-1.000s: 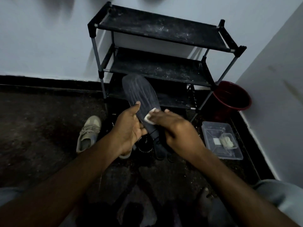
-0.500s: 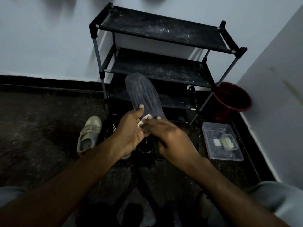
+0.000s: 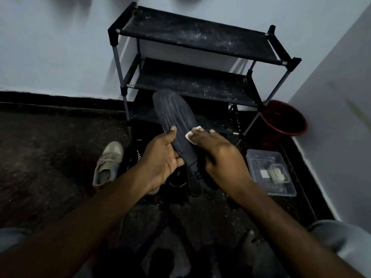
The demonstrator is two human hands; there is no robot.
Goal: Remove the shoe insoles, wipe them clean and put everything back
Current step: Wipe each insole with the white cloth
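Insole [image 3: 174,117], dark, held in the air at a slant, toe end up and away, heel end low between both hands, faint pale streaks across its upper face. Gripped at its left edge by the left hand [image 3: 160,159]: thumb on top, fingers curled underneath. Pressed against its right side, near the middle, a small white wipe [image 3: 192,133], pinched under the bent fingertips of the right hand [image 3: 218,155].

Directly below, on the dark floor, black shoes [image 3: 177,182] with pale lettering, partly hidden by the hands. Just to their left, a beige sneaker [image 3: 107,165], toe pointing away.

Behind the insole, a black three-tier shoe rack [image 3: 192,37] against a pale wall, shelves dusty. Right of the rack, a red bucket [image 3: 285,121] in the corner. Nearer, on the floor, a clear plastic container [image 3: 259,157] with small pale items inside, too dim to identify. Grey fabric [image 3: 341,237] at the bottom corners.
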